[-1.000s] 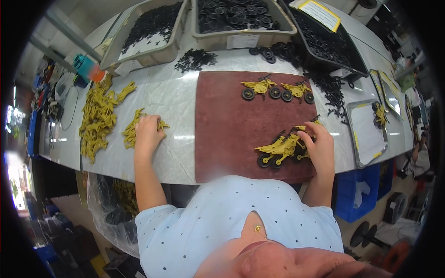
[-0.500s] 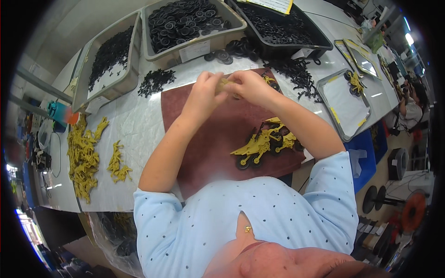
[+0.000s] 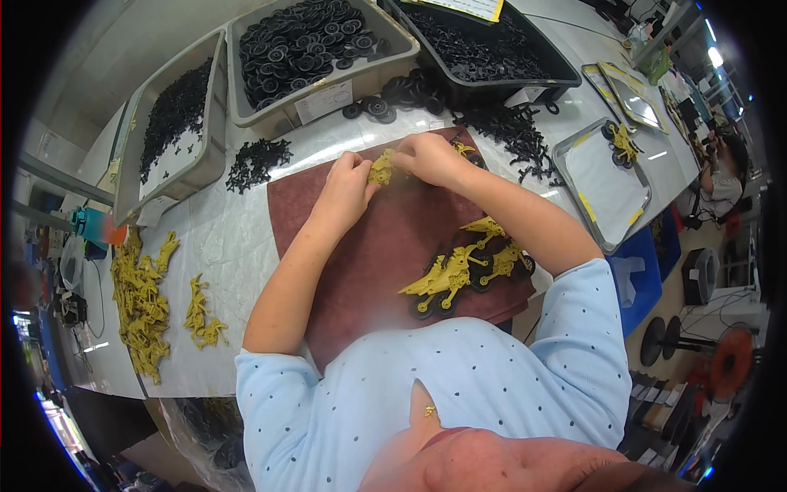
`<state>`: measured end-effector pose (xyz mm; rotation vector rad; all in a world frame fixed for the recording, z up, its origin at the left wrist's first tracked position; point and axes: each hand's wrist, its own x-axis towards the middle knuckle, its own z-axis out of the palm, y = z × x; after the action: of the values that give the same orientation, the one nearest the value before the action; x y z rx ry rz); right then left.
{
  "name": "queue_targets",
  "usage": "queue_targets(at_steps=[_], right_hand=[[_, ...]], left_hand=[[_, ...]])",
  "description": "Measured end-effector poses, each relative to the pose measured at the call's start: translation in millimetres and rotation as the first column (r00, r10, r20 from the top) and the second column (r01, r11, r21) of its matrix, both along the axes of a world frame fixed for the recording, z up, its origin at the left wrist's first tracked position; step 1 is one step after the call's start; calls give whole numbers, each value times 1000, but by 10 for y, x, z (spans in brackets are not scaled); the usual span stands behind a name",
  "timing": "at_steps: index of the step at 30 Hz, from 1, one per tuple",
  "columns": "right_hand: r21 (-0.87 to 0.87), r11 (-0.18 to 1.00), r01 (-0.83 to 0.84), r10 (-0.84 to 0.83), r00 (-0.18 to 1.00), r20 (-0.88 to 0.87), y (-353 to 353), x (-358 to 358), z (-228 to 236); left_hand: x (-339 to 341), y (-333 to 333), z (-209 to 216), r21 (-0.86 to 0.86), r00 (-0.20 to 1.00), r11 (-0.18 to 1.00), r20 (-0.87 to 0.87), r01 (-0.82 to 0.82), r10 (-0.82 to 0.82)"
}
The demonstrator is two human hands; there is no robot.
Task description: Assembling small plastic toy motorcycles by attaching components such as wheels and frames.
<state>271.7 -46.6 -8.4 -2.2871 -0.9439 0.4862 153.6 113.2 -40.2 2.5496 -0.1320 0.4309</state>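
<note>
Over the far part of the maroon cloth (image 3: 352,271), a yellow plastic toy part (image 3: 382,167) is held up between my hands. My left hand (image 3: 351,184) grips it from one side with fingers and thumb. The fingers of my right hand (image 3: 430,159) are pinched at its other side; whether they also hold a small piece cannot be made out. Yellow toy motorcycles (image 3: 449,277) with black wheels lie on the cloth below my right forearm. Another yellow toy with a black wheel (image 3: 466,151) lies partly hidden behind my right wrist.
Along the back stand a grey bin (image 3: 299,111) of black wheels, a grey bin (image 3: 209,148) of small black parts and a black bin (image 3: 508,86). Loose black parts (image 3: 256,162) lie before them. Yellow parts (image 3: 141,307) are piled left. A metal tray (image 3: 602,184) holds one toy.
My hands have drawn slightly apart and the yellow part shows more plainly between them. The view has shifted a little, so the bins and cloth sit farther left.
</note>
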Motion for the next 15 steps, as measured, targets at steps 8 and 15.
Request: queue_targets(at_steps=[8, 15], right_hand=[[105, 994, 13, -31, 984, 173, -1, -59, -172], [72, 997, -4, -7, 990, 144, 11, -11, -197]], left_hand=[[-2, -33, 1, 25, 993, 999, -112, -22, 25], [-3, -42, 35, 28, 990, 998, -125, -62, 66]])
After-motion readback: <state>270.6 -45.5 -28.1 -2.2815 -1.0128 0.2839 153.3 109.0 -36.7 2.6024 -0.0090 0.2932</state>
